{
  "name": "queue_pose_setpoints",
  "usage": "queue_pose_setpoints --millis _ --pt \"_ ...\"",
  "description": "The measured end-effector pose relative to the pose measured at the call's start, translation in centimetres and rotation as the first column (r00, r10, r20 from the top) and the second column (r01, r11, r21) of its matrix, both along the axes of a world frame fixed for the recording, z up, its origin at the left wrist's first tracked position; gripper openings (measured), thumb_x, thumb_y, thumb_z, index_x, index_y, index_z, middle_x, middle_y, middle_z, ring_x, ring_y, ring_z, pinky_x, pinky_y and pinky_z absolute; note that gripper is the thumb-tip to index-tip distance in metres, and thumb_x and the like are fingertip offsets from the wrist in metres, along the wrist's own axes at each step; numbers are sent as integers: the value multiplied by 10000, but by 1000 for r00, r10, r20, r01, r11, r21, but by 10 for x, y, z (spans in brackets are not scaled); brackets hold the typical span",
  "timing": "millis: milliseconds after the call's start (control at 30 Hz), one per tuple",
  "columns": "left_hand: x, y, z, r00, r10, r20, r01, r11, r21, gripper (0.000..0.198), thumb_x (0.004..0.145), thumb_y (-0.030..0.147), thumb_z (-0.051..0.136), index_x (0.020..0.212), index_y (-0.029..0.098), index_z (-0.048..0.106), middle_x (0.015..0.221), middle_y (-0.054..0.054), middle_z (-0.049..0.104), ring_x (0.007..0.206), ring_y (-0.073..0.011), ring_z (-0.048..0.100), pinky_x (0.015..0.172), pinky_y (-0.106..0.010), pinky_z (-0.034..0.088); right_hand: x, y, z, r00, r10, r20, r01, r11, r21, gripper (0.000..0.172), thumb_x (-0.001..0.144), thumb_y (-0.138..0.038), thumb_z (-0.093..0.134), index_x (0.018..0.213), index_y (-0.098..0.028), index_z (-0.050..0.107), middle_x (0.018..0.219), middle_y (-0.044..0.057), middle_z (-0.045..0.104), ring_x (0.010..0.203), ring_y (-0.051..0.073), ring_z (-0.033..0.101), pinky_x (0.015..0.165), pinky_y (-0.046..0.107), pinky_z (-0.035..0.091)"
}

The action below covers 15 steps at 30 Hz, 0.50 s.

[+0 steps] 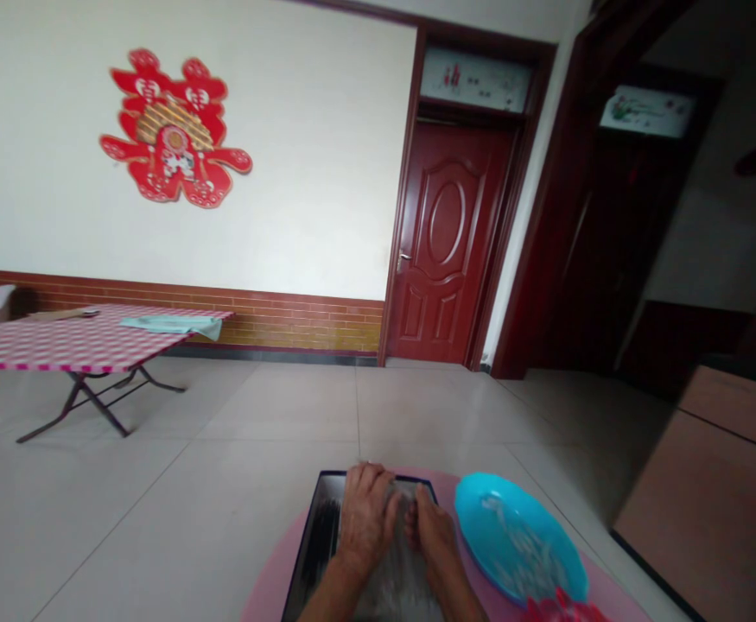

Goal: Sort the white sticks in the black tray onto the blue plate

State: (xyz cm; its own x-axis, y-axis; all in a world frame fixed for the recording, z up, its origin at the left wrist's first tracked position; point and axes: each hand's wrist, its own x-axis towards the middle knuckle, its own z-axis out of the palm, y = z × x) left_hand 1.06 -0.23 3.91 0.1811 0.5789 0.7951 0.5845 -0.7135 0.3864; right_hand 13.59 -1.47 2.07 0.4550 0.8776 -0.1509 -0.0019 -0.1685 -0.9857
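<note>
A shallow box [314, 536] with dark edges sits on a pink round table [274, 574]. Dark thin sticks [327, 531] lie along its left side, and clear, whitish material [394, 587] fills the part nearer the right. My left hand [365, 514] rests over the box, fingers stretched forward and lying fairly flat. Beside it, my right hand [435, 529] is closed over the box's right part, its fingers curled on the clear material; what it grips is too blurred to name. A blue oval plate [474, 510] holding several clear, thin pieces [533, 553] is right of the box.
Something bright red [562, 607] shows at the bottom edge by the plate. A folding table [41, 350] with a checked cover and a pale green cloth [176, 324] stands far left. A brown cabinet [721, 484] is at right, a red door [446, 242] ahead.
</note>
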Motion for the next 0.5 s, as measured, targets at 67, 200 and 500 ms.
queue_pose_setpoints --millis 67,200,500 --pt "0 3 -3 985 80 151 -73 996 -53 155 864 232 502 911 169 635 892 -86 631 898 -237 559 834 -409 443 -2 -1 4 992 -50 -115 49 999 -11 428 816 -531 408 544 -218 519 500 0 565 430 132 515 425 246 389" --pt "-1 14 -10 895 192 404 -51 941 -335 243 827 379 527 829 171 652 810 -85 666 825 -248 609 797 -406 461 -7 -5 10 967 -63 -248 67 998 9 386 804 -518 457 592 -204 535 537 -10 586 456 122 537 443 230 407" --pt "-4 19 -3 274 308 911 768 500 -400 307 687 364 726 904 154 665 809 -70 707 710 -169 668 637 -270 506 -36 -11 0 982 147 -123 -147 989 7 481 842 -584 340 586 -206 494 504 -8 543 405 111 503 414 224 380"
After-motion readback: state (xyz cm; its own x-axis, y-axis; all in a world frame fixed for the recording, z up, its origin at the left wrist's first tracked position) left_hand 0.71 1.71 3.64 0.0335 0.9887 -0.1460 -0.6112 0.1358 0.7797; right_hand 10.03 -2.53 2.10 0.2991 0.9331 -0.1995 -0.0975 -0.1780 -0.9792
